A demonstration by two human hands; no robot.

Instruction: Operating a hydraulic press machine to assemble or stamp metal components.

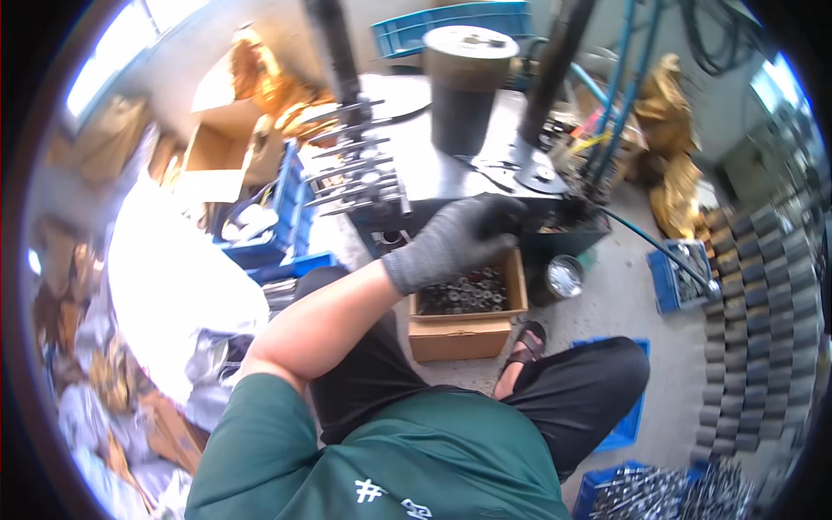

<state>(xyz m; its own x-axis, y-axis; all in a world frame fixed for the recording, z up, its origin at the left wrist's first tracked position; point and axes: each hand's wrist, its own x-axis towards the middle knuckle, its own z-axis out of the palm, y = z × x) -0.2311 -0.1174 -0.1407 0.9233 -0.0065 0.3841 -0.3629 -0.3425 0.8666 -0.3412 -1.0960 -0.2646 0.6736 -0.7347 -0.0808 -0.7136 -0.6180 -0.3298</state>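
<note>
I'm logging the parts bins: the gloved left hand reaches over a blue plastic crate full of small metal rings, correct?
Not quite. In the head view the gloved left hand reaches over a brown cardboard box of small metal rings, not a blue plastic crate.

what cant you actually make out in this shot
- Right hand: nowhere in the head view, so what it does is unknown.
- Left hand: its grey glove and curled fingers hide whether it grips anything at the edge of the black machine base.
- Small metal parts in the cardboard box: too small and partly behind the hand to identify.
- Levers on the machine: motion-blurred.
</note>
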